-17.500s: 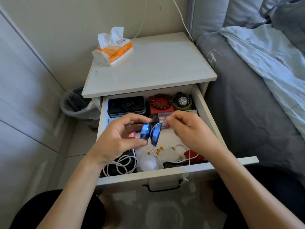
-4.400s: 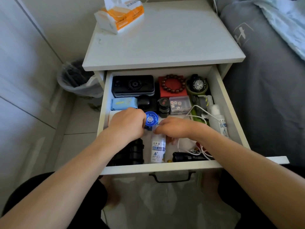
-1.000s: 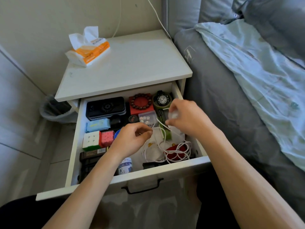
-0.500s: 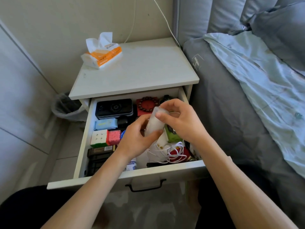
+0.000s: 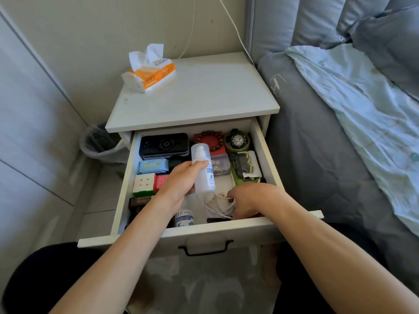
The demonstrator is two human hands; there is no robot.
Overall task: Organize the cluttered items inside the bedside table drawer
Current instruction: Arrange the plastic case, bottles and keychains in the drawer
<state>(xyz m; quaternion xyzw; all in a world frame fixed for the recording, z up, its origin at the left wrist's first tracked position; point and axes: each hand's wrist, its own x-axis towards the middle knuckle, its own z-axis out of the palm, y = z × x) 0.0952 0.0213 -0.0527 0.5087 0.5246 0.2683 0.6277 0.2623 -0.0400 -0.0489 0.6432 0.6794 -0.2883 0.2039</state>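
Spray bottle now in the left hand alone; right hand lowered.
Left grip clasps the translucent white plastic spray bottle upright above the white drawer; right fingers curl among tangled white cables, grip unclear.

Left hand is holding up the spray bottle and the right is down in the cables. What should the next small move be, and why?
Probably set the spray bottle down beside the matching bottle lying at the drawer front. The left hand grips it above the contents, like belongs with like, and the right hand is busy on the loose white cable.
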